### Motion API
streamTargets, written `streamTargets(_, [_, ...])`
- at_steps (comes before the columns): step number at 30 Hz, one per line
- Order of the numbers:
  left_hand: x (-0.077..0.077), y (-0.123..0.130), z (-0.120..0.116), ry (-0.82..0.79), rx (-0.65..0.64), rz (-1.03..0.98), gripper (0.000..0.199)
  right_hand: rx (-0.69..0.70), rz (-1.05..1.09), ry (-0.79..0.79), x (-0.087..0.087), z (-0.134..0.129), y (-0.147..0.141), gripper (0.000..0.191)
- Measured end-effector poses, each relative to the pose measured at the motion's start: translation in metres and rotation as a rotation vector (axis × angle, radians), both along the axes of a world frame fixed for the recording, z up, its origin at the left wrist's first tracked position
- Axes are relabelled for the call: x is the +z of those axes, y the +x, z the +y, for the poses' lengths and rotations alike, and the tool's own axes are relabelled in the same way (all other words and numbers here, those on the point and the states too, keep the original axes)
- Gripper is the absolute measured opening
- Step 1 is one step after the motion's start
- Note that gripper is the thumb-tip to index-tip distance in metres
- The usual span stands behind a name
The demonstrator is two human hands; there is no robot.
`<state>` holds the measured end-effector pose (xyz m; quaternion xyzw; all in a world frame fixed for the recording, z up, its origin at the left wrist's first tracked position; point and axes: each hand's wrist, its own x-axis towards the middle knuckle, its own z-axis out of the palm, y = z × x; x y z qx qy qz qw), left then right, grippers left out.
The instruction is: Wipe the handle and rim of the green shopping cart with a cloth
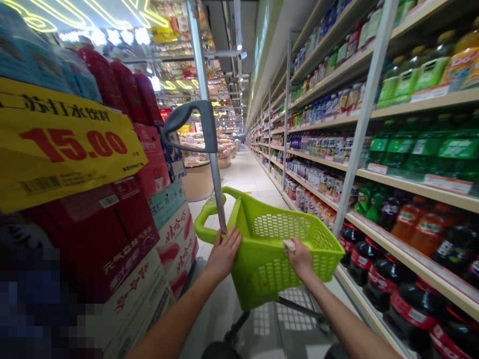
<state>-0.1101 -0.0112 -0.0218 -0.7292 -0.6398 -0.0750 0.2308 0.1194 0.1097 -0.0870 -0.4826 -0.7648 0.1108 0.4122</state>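
A lime-green plastic shopping cart [262, 271] with perforated basket walls stands in front of me, turned sideways. My left hand [225, 253] lies with outstretched fingers on its upper corner, beside the base of a metal pole [220, 202]. That pole rises from the cart's handle end and carries a grey loop grip [210, 127] higher up. At the near rim of the basket, my right hand [300, 257] is closed around a small crumpled whitish cloth or tissue [289, 245]. Fingers of the right hand are partly hidden.
Shelves of bottled drinks [415, 144] line the right side, with large cola bottles [407, 304] at the bottom. Stacked drink cartons [175, 234] stand close on the left under a yellow price sign [71, 144]. A white tiled aisle [245, 167] runs ahead past round displays [198, 182].
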Motion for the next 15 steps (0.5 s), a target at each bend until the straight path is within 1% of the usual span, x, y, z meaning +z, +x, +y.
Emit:
streamTargets(1, [0.000, 0.001, -0.002, -0.010, -0.013, -0.009, 0.054, -0.013, 0.013, -0.024, 0.007, -0.007, -0.020, 0.023])
streamTargets(3, [0.002, 0.002, -0.004, -0.036, -0.051, -0.028, 0.056, 0.035, 0.025, -0.028, 0.025, -0.025, -0.069, 0.025])
streamTargets(4, [0.004, 0.001, -0.006, -0.041, -0.074, -0.038, 0.056, 0.085, 0.038, -0.014, 0.034, -0.035, -0.090, 0.026])
streamTargets(5, [0.006, 0.000, -0.008, -0.035, -0.093, -0.050, 0.056, 0.154, 0.056, 0.010, 0.041, -0.043, -0.106, 0.027])
streamTargets(6, [0.008, -0.003, -0.010, -0.010, -0.093, -0.066, 0.056, 0.234, 0.071, 0.042, 0.046, -0.047, -0.113, 0.028])
streamTargets(7, [0.011, -0.007, -0.012, 0.035, -0.062, -0.088, 0.055, 0.316, 0.075, 0.075, 0.047, -0.049, -0.111, 0.030])
streamTargets(8, [0.013, -0.012, -0.015, 0.093, 0.002, -0.114, 0.055, 0.376, 0.065, 0.101, 0.045, -0.047, -0.102, 0.031])
streamTargets(9, [0.015, -0.018, -0.017, 0.148, 0.081, -0.137, 0.056, 0.390, 0.042, 0.104, 0.040, -0.043, -0.087, 0.032])
streamTargets(10, [0.017, -0.023, -0.019, 0.184, 0.153, -0.148, 0.058, 0.357, 0.011, 0.083, 0.036, -0.036, -0.070, 0.031])
streamTargets(11, [0.019, -0.027, -0.021, 0.193, 0.203, -0.149, 0.061, 0.294, -0.016, 0.047, 0.032, -0.029, -0.055, 0.029])
streamTargets(12, [0.021, -0.030, -0.022, 0.178, 0.227, -0.143, 0.064, 0.224, -0.030, 0.007, 0.030, -0.023, -0.044, 0.026])
streamTargets(13, [0.022, -0.032, -0.022, 0.145, 0.227, -0.133, 0.065, 0.171, -0.035, -0.025, 0.031, -0.018, -0.041, 0.023])
streamTargets(14, [0.023, -0.033, -0.021, 0.112, 0.217, -0.126, 0.066, 0.150, -0.037, -0.042, 0.035, -0.017, -0.046, 0.022])
streamTargets(15, [0.024, -0.033, -0.020, 0.090, 0.213, -0.127, 0.065, 0.167, -0.038, -0.042, 0.041, -0.018, -0.058, 0.022])
